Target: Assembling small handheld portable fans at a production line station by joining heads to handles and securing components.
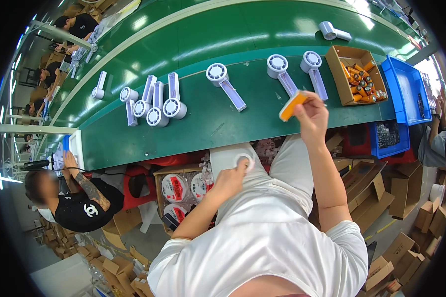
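My right hand (314, 118) is raised over the near edge of the green bench, pinching an orange battery (295, 105) with a whitish strip along its side. Low over my lap, my left hand (229, 181) is closed on a small white ring (251, 163), apparently a tape roll; a finger seems to pass through it. Close beyond the battery lies a pale lilac handheld fan (277, 64) with its handle channel uncovered. Another such fan (311, 60) is to its right and one more fan (216, 73) to its left.
At the bench's right, a cardboard box (340, 74) holds orange batteries beside a blue bin (397, 96). A lower blue tray (392, 151) contains small dark parts. Several fans (157, 117) lie at left. A co-worker (86, 203) sits left; wrapped rolls (175, 188) fill a box beside me.
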`<action>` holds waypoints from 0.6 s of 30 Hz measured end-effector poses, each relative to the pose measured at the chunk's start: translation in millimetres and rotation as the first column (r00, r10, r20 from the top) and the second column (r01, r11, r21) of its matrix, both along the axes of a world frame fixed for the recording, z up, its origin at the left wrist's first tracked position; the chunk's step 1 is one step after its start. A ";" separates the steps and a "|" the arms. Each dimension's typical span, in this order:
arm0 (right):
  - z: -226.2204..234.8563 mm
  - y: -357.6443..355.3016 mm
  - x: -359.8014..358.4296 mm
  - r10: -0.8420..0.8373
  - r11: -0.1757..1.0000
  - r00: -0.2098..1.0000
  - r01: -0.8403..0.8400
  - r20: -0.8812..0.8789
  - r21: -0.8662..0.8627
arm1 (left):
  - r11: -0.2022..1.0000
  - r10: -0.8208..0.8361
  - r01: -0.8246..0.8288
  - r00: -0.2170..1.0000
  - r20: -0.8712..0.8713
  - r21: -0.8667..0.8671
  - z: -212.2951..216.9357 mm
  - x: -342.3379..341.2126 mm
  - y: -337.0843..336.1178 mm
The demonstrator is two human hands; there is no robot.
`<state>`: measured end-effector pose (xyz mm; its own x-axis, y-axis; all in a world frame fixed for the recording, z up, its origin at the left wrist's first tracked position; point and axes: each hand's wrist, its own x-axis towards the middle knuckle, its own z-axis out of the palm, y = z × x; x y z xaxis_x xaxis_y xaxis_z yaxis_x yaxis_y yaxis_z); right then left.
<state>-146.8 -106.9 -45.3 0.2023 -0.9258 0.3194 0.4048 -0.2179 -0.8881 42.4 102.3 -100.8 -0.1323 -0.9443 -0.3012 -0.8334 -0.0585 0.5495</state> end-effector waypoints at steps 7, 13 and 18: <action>-38.4 -6.5 11.8 0.385 0.913 0.918 -0.365 -0.092 0.184 | 0.995 0.064 -0.055 0.991 0.115 -0.081 -37.7 24.5 31.1; -49.3 -16.8 8.3 0.452 0.874 0.889 -0.423 -0.079 0.239 | 0.994 0.095 -0.088 0.985 0.146 -0.058 12.5 15.2 19.1; -48.9 -15.0 5.6 0.422 0.884 0.906 -0.405 -0.024 0.232 | 0.847 0.208 -0.271 0.961 -0.185 -0.457 45.2 17.6 -26.4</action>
